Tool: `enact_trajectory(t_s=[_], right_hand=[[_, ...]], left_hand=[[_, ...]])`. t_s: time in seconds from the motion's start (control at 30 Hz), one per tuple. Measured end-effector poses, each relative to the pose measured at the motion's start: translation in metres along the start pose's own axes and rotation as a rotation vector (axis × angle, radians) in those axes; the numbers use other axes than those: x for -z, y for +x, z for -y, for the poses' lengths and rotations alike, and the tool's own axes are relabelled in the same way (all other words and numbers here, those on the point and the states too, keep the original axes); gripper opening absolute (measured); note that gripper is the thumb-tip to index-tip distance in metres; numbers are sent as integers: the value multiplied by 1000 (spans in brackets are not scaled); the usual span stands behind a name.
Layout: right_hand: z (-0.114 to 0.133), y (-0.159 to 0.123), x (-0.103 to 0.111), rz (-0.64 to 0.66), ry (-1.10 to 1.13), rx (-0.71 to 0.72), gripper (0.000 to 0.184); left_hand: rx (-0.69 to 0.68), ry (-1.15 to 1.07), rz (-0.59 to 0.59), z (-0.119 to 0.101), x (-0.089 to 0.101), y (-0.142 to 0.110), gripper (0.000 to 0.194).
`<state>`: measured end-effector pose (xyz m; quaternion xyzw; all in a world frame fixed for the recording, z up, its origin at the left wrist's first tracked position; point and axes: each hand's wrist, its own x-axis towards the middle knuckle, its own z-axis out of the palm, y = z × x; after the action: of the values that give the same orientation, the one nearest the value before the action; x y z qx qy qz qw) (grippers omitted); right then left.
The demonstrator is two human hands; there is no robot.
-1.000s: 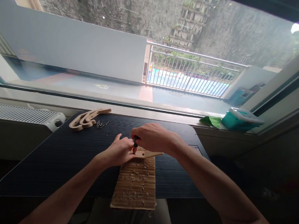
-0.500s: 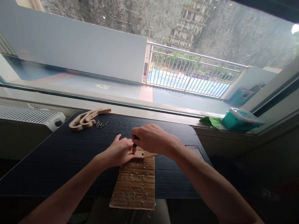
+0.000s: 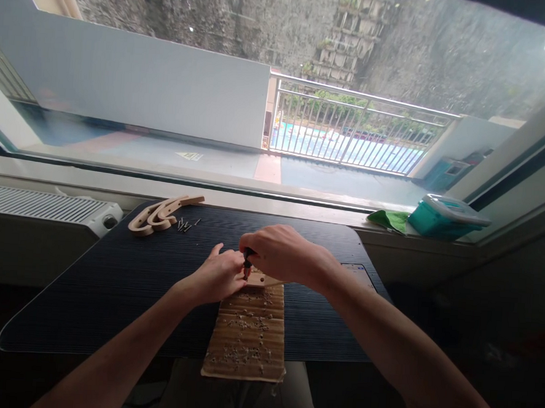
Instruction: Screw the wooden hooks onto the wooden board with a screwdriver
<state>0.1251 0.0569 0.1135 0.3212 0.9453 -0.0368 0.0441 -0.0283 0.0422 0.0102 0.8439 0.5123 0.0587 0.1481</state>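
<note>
My right hand (image 3: 281, 251) is wrapped around the top of a screwdriver-like tool (image 3: 247, 265) with a black handle, held upright. Its lower end meets a light wooden piece (image 3: 256, 280) that has a dark round hole beside the tool. My left hand (image 3: 224, 274) grips the left end of that piece, fingers close to the tool's tip and thumb sticking out. Beneath the wood lies a strip of corrugated cardboard (image 3: 248, 338), strewn with small crumbs or shavings. The far side of the wooden piece is hidden behind my right hand and wrist.
Curved wooden pieces (image 3: 161, 214) lie at the back left of the dark table (image 3: 110, 286), with several screws (image 3: 184, 226) beside them. A phone (image 3: 359, 276) lies by my right forearm. On the sill stand a teal box (image 3: 447, 218) and a green cloth (image 3: 388, 220).
The view has shifted slightly. Both hands hold nearly the same pose, with the tool still upright at the same spot on the wood.
</note>
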Motion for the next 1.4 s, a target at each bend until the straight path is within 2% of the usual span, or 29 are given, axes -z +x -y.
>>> enact_trajectory(t_s=[0.27,0.7,1.13,1.4], right_hand=[[-1,1,-3,-24,-13,-21,20],[-9,4,-1,-19,19,8,23],[-8,7,-10,-91,30,-49,19],[-2,7,-18,-136,122,-7,23]], left_hand=[[40,-4,19,-3,2,1,14],[10,-62,-1,7,-4,2,12],[15,-56,1,9,-6,2,12],[-22,-38,-22,10,-8,2,15]])
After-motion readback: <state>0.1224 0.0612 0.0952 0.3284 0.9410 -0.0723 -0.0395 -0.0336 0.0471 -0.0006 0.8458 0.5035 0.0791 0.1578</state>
